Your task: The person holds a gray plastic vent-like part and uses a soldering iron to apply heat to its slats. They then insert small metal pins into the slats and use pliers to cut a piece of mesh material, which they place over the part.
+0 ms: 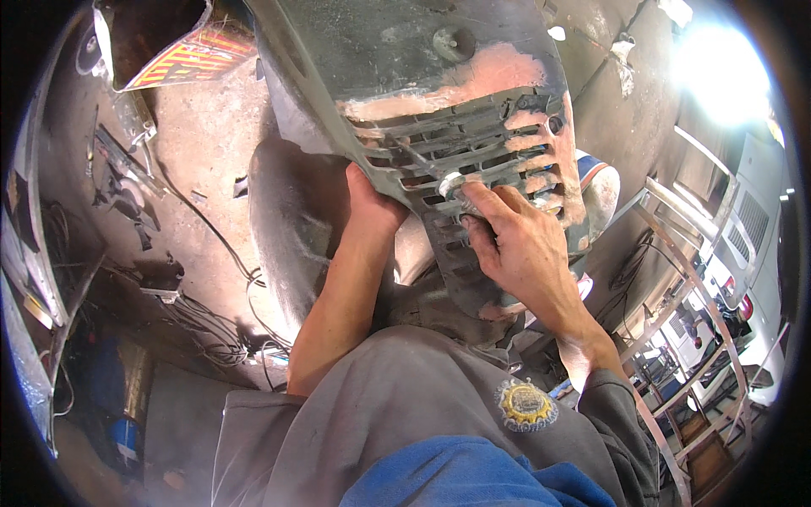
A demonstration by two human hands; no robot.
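A large dark panel (380, 59) with a slotted grille section lies across my legs, tilted away from me. Pinkish filler (498, 72) covers patches of it above the slots and down its right side. My left hand (372, 203) grips the panel's left edge, thumb up along it, the other fingers hidden underneath. In my right hand (524, 241) is a slim tool with a pale round collar (450, 182) and a thin shaft pointing up and left over the slots. Its exact kind is unclear, as my fingers cover most of the body.
Cables (198, 317) lie loose on the dusty floor to the left, near dark broken pieces (127, 190). A red-and-yellow striped panel (190, 59) stands at the far left. On the right are a metal frame (676, 228) and a white vehicle (760, 211). Strong light glares at the upper right.
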